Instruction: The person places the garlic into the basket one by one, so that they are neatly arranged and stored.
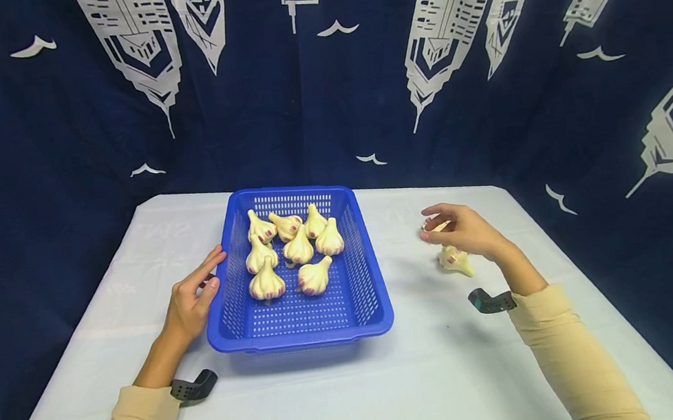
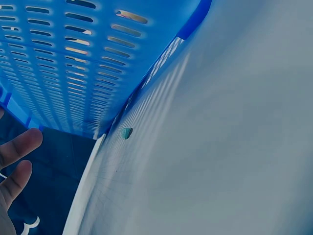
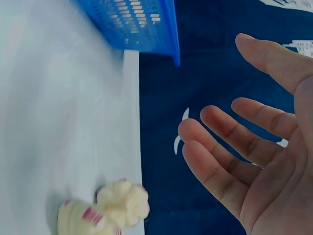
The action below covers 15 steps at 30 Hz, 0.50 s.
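A blue perforated plastic basket holds several garlic bulbs, cream with purple marks. My left hand is at the basket's left rim, its fingers extended along it. In the left wrist view, fingers appear beside the slotted wall. Off to the right, my right hand hovers over two more garlic bulbs on the table. One bulb shows below the hand, while the other is partly hidden behind the fingers. The right wrist view has the fingers spread with nothing held and both bulbs lower left.
A white cloth covers the table. Behind it hangs a dark blue curtain printed with white buildings and birds. A small teal spot shows near the basket's base in the left wrist view.
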{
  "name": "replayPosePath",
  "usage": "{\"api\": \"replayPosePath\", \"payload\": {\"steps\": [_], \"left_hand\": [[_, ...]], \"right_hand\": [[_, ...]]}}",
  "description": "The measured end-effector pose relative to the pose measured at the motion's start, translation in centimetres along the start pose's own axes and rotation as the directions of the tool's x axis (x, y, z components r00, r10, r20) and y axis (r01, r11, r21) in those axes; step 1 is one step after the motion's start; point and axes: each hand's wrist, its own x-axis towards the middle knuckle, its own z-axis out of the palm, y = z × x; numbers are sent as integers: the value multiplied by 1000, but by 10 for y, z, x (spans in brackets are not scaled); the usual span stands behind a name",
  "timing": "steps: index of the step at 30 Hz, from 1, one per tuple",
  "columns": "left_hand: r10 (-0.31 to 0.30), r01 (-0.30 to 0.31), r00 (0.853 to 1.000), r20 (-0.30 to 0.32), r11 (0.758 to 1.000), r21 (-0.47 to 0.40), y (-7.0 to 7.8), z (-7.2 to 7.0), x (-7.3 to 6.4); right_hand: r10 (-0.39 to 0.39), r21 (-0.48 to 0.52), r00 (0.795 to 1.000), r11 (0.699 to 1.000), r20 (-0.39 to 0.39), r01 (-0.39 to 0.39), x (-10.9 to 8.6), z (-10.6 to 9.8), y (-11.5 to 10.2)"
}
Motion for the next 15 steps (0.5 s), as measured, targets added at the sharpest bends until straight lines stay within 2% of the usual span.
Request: {"api": "replayPosePath", "payload": {"steps": [7, 15], "left_hand": [[1, -1, 1000, 0, 1000, 0, 1, -1, 0], [-1, 1, 1000, 7, 1000, 3, 2, -1, 0]], "right_hand": [[34, -19, 997, 999, -66, -35, -7, -2, 17], [87, 43, 982, 996, -168, -81, -12, 5, 42]]}}
